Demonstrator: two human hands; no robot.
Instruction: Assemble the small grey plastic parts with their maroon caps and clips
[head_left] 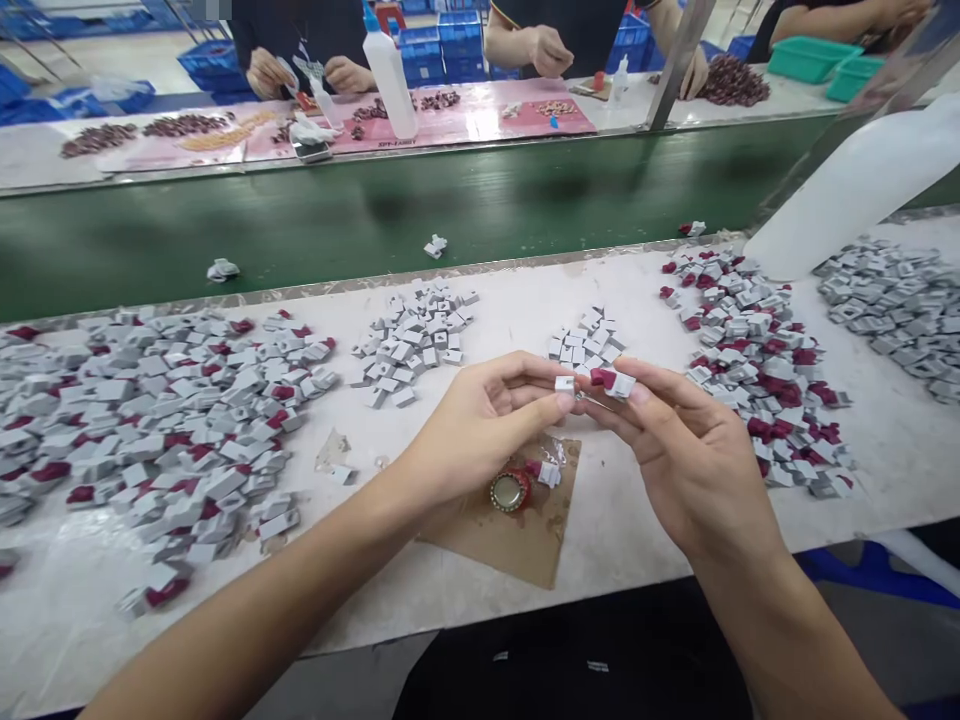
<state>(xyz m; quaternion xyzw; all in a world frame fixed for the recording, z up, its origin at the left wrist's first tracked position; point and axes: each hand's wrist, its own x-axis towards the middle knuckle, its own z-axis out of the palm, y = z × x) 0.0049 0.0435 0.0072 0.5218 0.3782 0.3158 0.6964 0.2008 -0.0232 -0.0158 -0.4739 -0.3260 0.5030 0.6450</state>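
Pinched between thumb and fingers of my left hand (495, 415) is a small light-grey plastic block (565, 385) with a hole in it. My right hand (686, 440) grips a grey and dark-red plastic piece (613, 382), its red end turned toward the grey block. The two pieces are close together but apart. Below my hands lies a piece of brown cardboard (536, 555). On it are a red bottle cap (510, 490) and another grey and red piece (547, 472). A small pile of grey blocks (589, 338) sits just behind my fingers.
A large heap of grey and red pieces (202, 430) covers the left; another such heap (784, 370) is at right. Grey blocks (416, 335) lie between. A white bottle (855, 190) leans at right. Beyond the green conveyor (322, 230), co-workers' hands (551, 50) work at the opposite table.
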